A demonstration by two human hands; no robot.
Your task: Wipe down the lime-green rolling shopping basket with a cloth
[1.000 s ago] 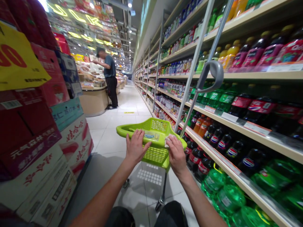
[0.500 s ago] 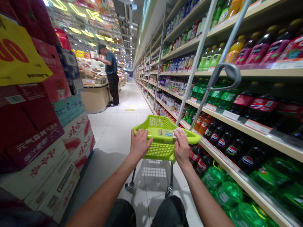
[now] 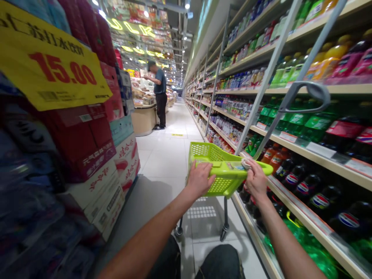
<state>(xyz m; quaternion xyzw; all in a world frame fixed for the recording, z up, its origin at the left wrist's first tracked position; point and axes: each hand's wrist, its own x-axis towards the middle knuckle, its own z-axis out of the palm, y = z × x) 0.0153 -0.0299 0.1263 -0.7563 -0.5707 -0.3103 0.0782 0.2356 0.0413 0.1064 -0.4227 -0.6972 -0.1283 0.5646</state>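
Observation:
A small lime-green shopping cart (image 3: 222, 187) with a perforated basket stands in front of me on thin grey legs with casters. My left hand (image 3: 200, 179) lies over the left part of its handle, fingers curled over the top. Toward the handle's right end, my right hand (image 3: 257, 179) grips it, with a crumpled whitish piece (image 3: 246, 163), perhaps tissue or paper, under the fingers. A label (image 3: 236, 166) is set into the handle between my hands. I see nothing inside the visible part of the basket.
Drink shelves (image 3: 290, 135) run along the right, with a grey looped bracket (image 3: 308, 97) jutting out. Stacked cartons (image 3: 97, 190) and a yellow price sign (image 3: 64, 69) stand close at left. Further ahead, a person (image 3: 161, 93) stands beside a round-ended counter (image 3: 143, 120). White tiled floor (image 3: 162, 155) runs between.
My view has turned left, so cart, hands and shelves sit further right and more of the price sign shows. The cart has angled slightly. Both hands keep their hold on the handle.

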